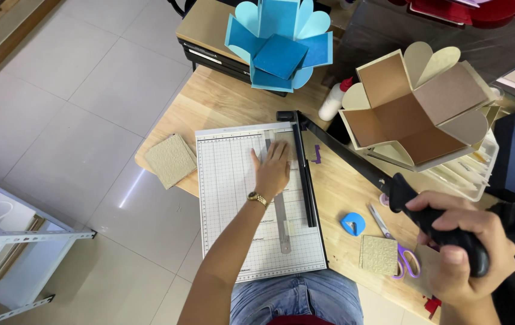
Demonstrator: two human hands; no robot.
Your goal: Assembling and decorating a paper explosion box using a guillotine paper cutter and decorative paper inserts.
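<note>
On the far left of the wooden table [221, 102] a small stack of textured beige squares [170, 160] lies near the edge, well apart from the work. Next comes the white gridded paper trimmer [233, 210], its long side running away from the person. The left hand [272, 170] lies flat and open on it, palm down, pressing a beige card piece [284, 143] against the board just beside the cutting edge. The black blade arm [344, 153] is hinged at the trimmer's far end and stands raised, slanting out to the right toward its handle [444, 232]. The right hand [465, 256] is wrapped tight around that handle, well apart from the left. So the card sits nearer the left hand, directly under the line of the lifted blade. Beyond lie scissors [399, 250], another beige square [379, 255], and folded-open blue [279, 45] and tan boxes [417, 105].
</note>
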